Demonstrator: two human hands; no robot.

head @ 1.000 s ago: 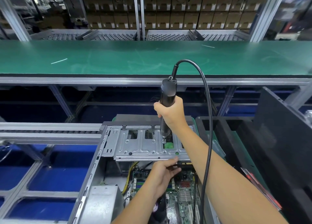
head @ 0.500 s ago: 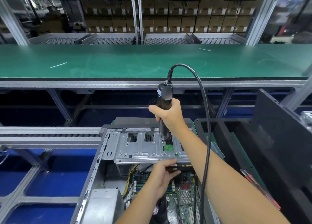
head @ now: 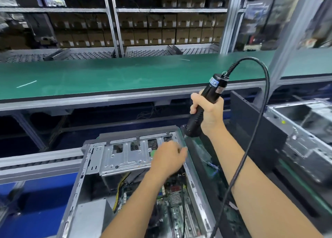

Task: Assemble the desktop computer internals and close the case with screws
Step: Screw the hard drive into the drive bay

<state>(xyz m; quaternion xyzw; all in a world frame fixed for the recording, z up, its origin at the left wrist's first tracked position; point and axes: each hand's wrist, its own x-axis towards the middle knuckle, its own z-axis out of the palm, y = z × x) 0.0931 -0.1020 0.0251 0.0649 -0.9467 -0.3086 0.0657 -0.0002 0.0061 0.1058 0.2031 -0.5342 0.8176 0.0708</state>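
Note:
An open desktop case (head: 77,187) lies below me with its motherboard (head: 176,202) exposed. A silver drive cage (head: 125,157) spans the case's far end. My right hand (head: 208,115) grips a black corded electric screwdriver (head: 210,97), tilted and lifted above the case's far right corner. My left hand (head: 168,158) is blurred over the right end of the drive cage, fingers loosely curled; whether it holds anything cannot be told. The screwdriver's tip is hidden behind my right hand and the case edge.
A green conveyor belt (head: 107,74) runs across behind the case. A black side panel (head: 255,130) stands to the right, with another open case (head: 305,130) beyond it. The screwdriver's cable (head: 258,123) loops down over my right forearm. Shelves of boxes (head: 161,33) fill the back.
My right hand has lifted the screwdriver off the drive cage and swung it up and to the right. My left hand has moved from the cage's front edge onto its right end. The view turned left.

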